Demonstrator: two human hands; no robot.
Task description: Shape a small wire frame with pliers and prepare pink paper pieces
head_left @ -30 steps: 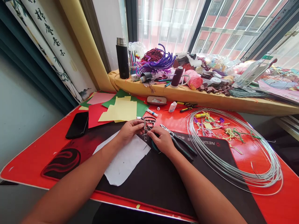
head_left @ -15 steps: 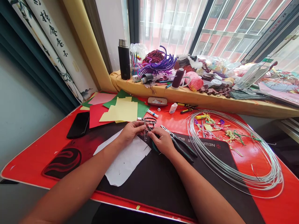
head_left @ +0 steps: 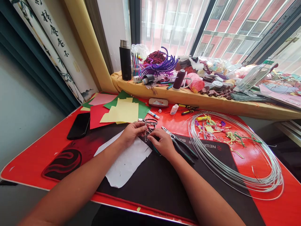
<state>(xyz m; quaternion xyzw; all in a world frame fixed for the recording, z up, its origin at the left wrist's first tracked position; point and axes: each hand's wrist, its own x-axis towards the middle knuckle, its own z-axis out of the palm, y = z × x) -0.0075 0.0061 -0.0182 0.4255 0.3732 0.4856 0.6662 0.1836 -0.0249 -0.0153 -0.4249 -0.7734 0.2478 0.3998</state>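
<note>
In front of me, my left hand is closed, its thumb and fingers pinching a small bent piece of thin silver wire. My right hand meets it from the other side, fingertips closed at the same wire. A dark green handle shows under the right palm; its tool is mostly hidden. Just beyond the fingertips lie scissors. Pliers with dark handles rest on the black mat beside my right hand. White paper lies partly under my left forearm.
A big coil of silver wire lies at the right, around yarn scraps. Coloured paper and a phone are at the left. A glue bottle stands behind. Yarn and a black flask crowd the sill.
Both hands stay almost in place at the wire. My right fingertips have shifted slightly left, and the wire's angle between the hands differs a little.
</note>
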